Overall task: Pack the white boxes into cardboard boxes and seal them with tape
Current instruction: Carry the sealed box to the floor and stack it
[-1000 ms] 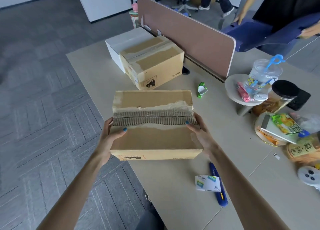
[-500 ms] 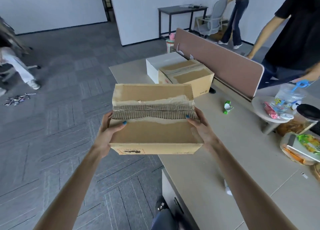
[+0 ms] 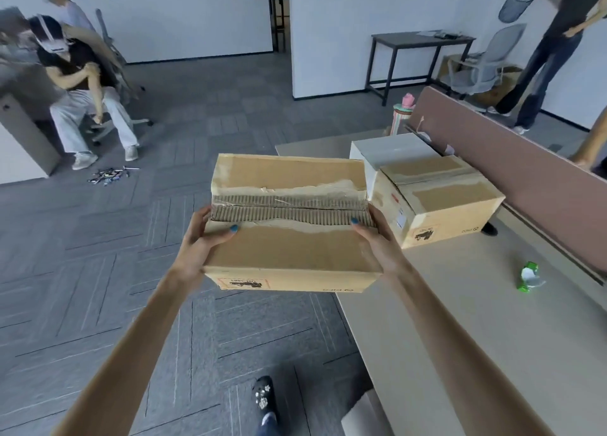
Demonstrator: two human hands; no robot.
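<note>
Your fingers clamp the cardboard box from both ends. The left hand curls round its left wall with the thumb laid flat on the top. The right hand matches it at the right wall, thumb on top, its other fingers hidden behind the box.

Between your thumbs the closed top flaps meet in a seam where the brown outer paper is torn away. Ribbed corrugation shows there, with ragged pale edges. The rest is smooth kraft, and a red-framed label sits on the near wall below your palms.

You hold the box in the air over grey carpet tiles, at the edge of the beige desk. Just beyond your right fingertips a taped carton sits on the desk, its top streaked with peeled tape marks, against a smooth white box behind it. Farther right of that hand lie a crumpled green wrapper and a long brown divider panel. Past your left fingers, well apart, a person sits on a chair.
</note>
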